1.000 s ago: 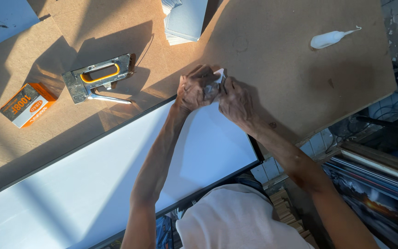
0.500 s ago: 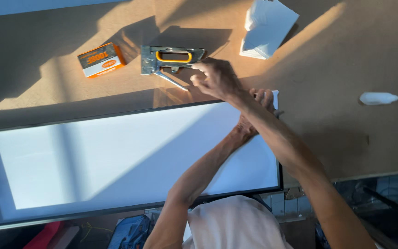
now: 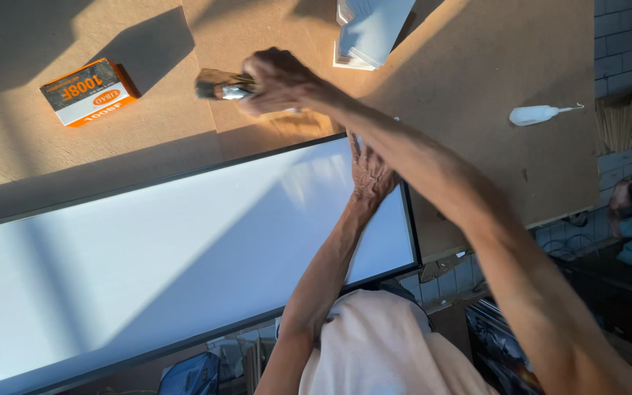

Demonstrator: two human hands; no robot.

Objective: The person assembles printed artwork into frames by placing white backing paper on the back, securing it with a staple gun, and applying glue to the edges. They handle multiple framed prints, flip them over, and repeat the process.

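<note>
The right hand is reaching across the brown tabletop and its grip is closing tight around a metal stapler, which is blurred and showing only its shiny end past the fingers. The stapler is sitting just beyond the far edge of the white panel, a long board with a thin dark frame that is lying slantwise over the tabletop. The left hand is lying on the panel near its far right corner, fingers spread and pressing down flat, gripping nothing. The right forearm is crossing above the left hand. An orange and white box is resting on the tabletop beyond the panel's far edge, well to the left of the stapler. A stack of white sheets is lying farther from the panel than the stapler, off to its right. A small white bottle with a thin nozzle is lying on its side well to the right of the panel's corner.
</note>
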